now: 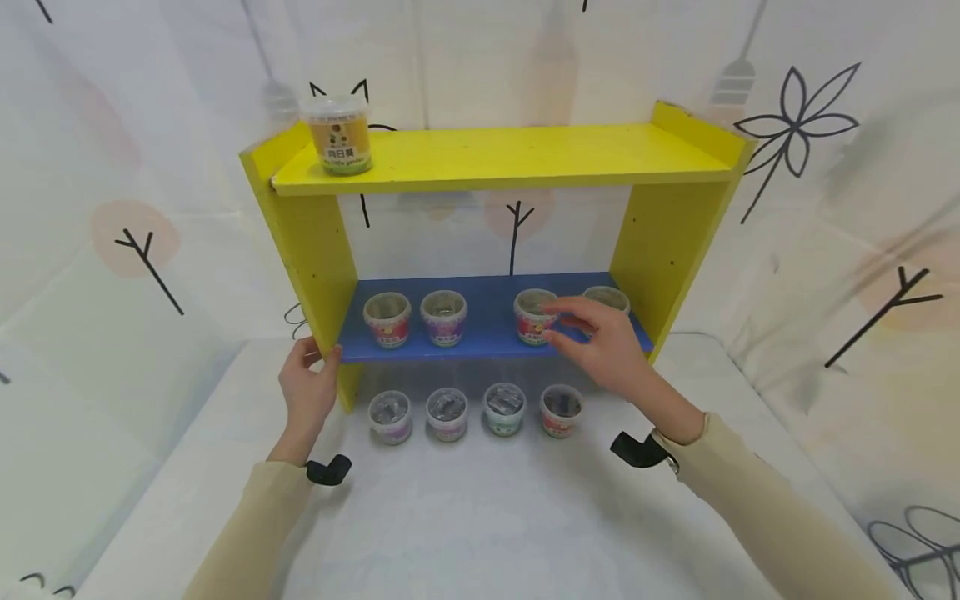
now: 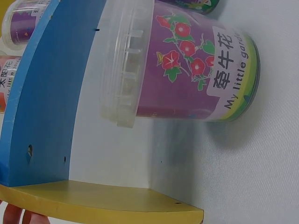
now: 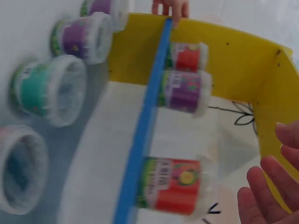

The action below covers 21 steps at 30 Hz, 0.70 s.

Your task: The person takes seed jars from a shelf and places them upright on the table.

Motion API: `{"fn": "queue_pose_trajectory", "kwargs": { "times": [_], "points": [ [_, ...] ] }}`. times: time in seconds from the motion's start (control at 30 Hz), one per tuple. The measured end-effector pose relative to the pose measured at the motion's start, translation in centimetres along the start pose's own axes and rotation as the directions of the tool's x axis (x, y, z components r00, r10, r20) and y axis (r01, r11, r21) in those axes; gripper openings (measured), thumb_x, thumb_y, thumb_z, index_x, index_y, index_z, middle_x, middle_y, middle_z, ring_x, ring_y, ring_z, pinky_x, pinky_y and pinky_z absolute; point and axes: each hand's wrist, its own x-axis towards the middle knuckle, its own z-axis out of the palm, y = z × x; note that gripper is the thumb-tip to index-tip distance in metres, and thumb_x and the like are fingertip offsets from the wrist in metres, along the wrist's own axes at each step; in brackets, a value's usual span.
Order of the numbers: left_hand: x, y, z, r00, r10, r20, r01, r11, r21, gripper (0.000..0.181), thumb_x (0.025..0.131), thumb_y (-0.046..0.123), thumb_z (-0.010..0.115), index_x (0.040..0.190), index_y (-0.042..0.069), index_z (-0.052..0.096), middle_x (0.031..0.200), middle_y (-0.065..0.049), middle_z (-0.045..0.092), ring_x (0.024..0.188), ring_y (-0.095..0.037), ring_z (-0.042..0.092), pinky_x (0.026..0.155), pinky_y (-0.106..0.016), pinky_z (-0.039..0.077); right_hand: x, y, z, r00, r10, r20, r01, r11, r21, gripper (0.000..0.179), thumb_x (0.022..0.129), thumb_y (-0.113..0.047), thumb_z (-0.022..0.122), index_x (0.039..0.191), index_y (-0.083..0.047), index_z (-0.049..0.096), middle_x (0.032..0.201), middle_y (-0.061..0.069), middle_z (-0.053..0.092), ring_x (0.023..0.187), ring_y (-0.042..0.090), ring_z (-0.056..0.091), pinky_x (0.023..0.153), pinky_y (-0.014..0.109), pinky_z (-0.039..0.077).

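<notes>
My left hand (image 1: 309,396) grips the lower left side of a yellow and blue shelf (image 1: 480,292), its thumb by the end of the blue board and its fingers around the yellow side panel. In front of the board, my right hand (image 1: 603,346) has its thumb and fingers spread near a red-labelled plastic cup (image 1: 531,330). The right wrist view shows a gap between those fingertips (image 3: 256,179) and the cup. Another cup (image 1: 607,297) on the right is partly hidden by this hand. Two more, one red-labelled (image 1: 390,335) and one purple-labelled (image 1: 446,333), stand at left.
Below the blue board, several lidded cups stand in a row on the white table (image 1: 465,525), including purple (image 1: 390,432), teal (image 1: 503,425) and red (image 1: 557,427) ones. A yellow-labelled cup (image 1: 342,146) sits on the upper yellow board (image 1: 510,154). Patterned cloth (image 1: 810,225) hangs behind.
</notes>
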Motion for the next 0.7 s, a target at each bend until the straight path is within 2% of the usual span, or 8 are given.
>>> {"fn": "queue_pose_trajectory", "kwargs": {
  "times": [0.17, 0.37, 0.63, 0.7],
  "points": [
    [0.1, 0.0, 0.1, 1.0, 0.01, 0.004, -0.01, 1.0, -0.007, 0.034, 0.097, 0.025, 0.065, 0.124, 0.005, 0.06, 0.118, -0.013, 0.06, 0.119, -0.03, 0.057, 0.099, -0.049, 0.05, 2.6, -1.7, -0.2, 0.998, -0.055, 0.011, 0.055, 0.998, 0.011, 0.035, 0.085, -0.002, 0.077, 0.12, -0.005, 0.07, 0.121, 0.008, 0.069, 0.112, 0.022, 0.063, 0.09, 0.046, 0.055],
    [-0.1, 0.1, 0.1, 1.0, -0.016, 0.008, 0.016, 1.0, 0.003, 0.035, 0.098, 0.026, 0.064, 0.125, 0.004, 0.059, 0.12, -0.013, 0.06, 0.12, -0.03, 0.056, 0.1, -0.051, 0.049, 5.7, -4.1, -0.1, 0.991, -0.127, 0.029, 0.126, 0.991, 0.035, 0.035, 0.087, -0.008, 0.077, 0.121, -0.006, 0.07, 0.121, 0.005, 0.068, 0.114, 0.018, 0.062, 0.094, 0.039, 0.054],
    [0.0, 0.0, 0.2, 1.0, -0.022, -0.002, 0.022, 1.0, 0.003, 0.036, 0.098, 0.027, 0.064, 0.125, 0.004, 0.059, 0.119, -0.014, 0.06, 0.119, -0.03, 0.056, 0.1, -0.049, 0.049, 9.6, -6.8, 0.0, 0.965, -0.262, -0.021, 0.262, 0.965, 0.008, 0.036, 0.086, -0.007, 0.078, 0.12, -0.002, 0.07, 0.12, 0.008, 0.069, 0.108, 0.017, 0.064, 0.09, 0.033, 0.056],
    [0.0, -0.1, 0.2, 1.0, -0.021, -0.004, 0.021, 1.0, 0.003, 0.036, 0.098, 0.027, 0.064, 0.125, 0.004, 0.059, 0.119, -0.014, 0.06, 0.119, -0.03, 0.056, 0.1, -0.05, 0.049, 10.3, -7.3, 0.1, 0.962, -0.271, -0.026, 0.271, 0.962, 0.02, 0.035, 0.086, -0.007, 0.078, 0.12, -0.002, 0.07, 0.119, 0.007, 0.07, 0.107, 0.017, 0.064, 0.09, 0.031, 0.056]
  ]
}}
